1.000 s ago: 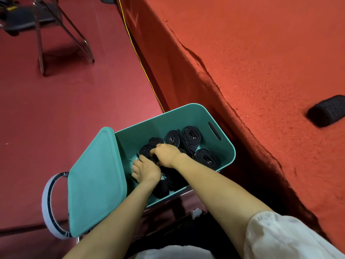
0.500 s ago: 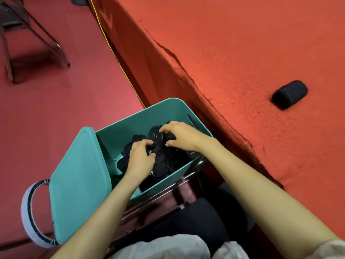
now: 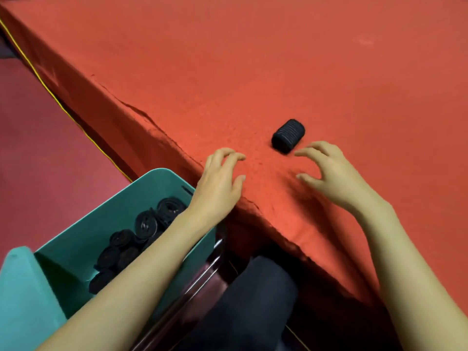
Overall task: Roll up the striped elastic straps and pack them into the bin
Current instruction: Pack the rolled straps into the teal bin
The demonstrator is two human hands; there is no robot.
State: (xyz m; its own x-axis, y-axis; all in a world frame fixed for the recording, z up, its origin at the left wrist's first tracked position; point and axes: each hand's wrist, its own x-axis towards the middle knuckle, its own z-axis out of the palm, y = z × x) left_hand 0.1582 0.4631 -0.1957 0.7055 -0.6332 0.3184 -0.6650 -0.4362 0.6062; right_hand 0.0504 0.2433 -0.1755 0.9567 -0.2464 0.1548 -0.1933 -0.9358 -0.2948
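Striped elastic straps, wound into dark coils, fill the teal bin closest to me at lower left. They lie packed against each other with most spiral ends facing up, and I count roughly eight, though the left forearm hides part of the pile. The bin's lid hangs open at its near side. Just past the bin, the left hand hovers over the edge of the table. Its fingers are loosely bent and spread, and it holds nothing. The right hand is level with it and well to its right. It is also empty, with its fingers arched as if ready to close. Its fingertips are just beside the one rolled strap lying on the red cloth, and I judge they are not touching it. That roll lies on its side with its ribbed curved face up. Its long axis runs diagonally from near-left to far-right, and the nearer flat end points back toward the gap between my two hands. Beyond it I see only bare red cloth and no loose, unrolled strap. By my reading the rolling is done and the packing nearly so: what remains is to pick up this last roll and carry it to the bin.
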